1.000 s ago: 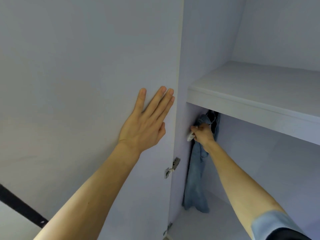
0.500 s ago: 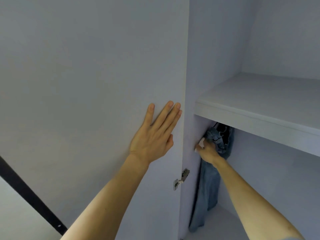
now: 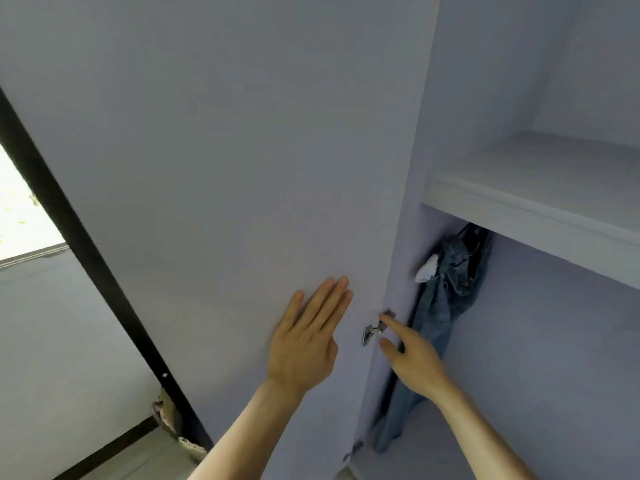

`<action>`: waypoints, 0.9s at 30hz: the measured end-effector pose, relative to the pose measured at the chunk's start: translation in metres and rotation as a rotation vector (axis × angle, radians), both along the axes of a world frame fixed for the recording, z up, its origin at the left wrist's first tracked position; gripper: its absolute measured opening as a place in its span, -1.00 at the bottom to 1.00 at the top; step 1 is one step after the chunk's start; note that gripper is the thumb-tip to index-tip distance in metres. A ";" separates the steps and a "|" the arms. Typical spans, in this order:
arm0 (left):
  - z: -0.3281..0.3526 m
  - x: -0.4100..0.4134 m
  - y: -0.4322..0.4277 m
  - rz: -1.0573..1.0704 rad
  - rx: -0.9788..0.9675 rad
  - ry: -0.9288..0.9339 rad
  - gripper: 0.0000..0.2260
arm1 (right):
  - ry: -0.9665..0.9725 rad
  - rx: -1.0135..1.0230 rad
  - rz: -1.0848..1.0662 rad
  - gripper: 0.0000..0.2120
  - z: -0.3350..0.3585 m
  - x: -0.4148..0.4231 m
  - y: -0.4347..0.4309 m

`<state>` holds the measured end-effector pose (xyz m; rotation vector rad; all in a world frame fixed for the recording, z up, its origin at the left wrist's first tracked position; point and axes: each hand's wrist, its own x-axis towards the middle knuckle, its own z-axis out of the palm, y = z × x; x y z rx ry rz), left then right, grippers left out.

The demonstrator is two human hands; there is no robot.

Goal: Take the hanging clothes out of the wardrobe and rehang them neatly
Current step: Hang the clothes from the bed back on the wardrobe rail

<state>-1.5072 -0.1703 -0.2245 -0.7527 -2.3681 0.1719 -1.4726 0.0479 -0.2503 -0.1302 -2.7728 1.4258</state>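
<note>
A pair of blue jeans [image 3: 446, 296] hangs bunched in the wardrobe's left corner under the shelf, with a white pocket lining [image 3: 427, 271] sticking out near the top. Its hanger is mostly hidden by the shelf edge. My left hand [image 3: 308, 337] lies flat with straight fingers on the open wardrobe door [image 3: 225, 168]. My right hand [image 3: 412, 358] hovers below the jeans' waist, near the door hinge [image 3: 374, 330], fingers loose and holding nothing.
A white shelf [image 3: 526, 216] spans the wardrobe above the hanging space. The wardrobe's back wall [image 3: 554, 358] to the right of the jeans is bare. A black-framed window [image 3: 62, 216] and a damaged wall corner [image 3: 169, 417] sit left of the door.
My right hand has let go of the jeans' top and dropped down toward the hinge. The view has tilted so the hands sit lower; the left hand stays flat on the door.
</note>
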 end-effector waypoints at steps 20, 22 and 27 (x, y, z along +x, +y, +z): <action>-0.190 0.316 -0.261 1.203 0.438 -1.021 -0.53 | 0.050 0.618 1.047 -0.60 -0.131 0.115 -0.245; -0.187 0.353 -0.282 1.348 0.529 -1.048 -0.53 | 0.091 0.644 1.159 -0.58 -0.130 0.122 -0.282; -0.194 0.443 -0.332 1.618 0.815 -1.070 -0.54 | 0.150 0.696 1.408 -0.58 -0.122 0.150 -0.376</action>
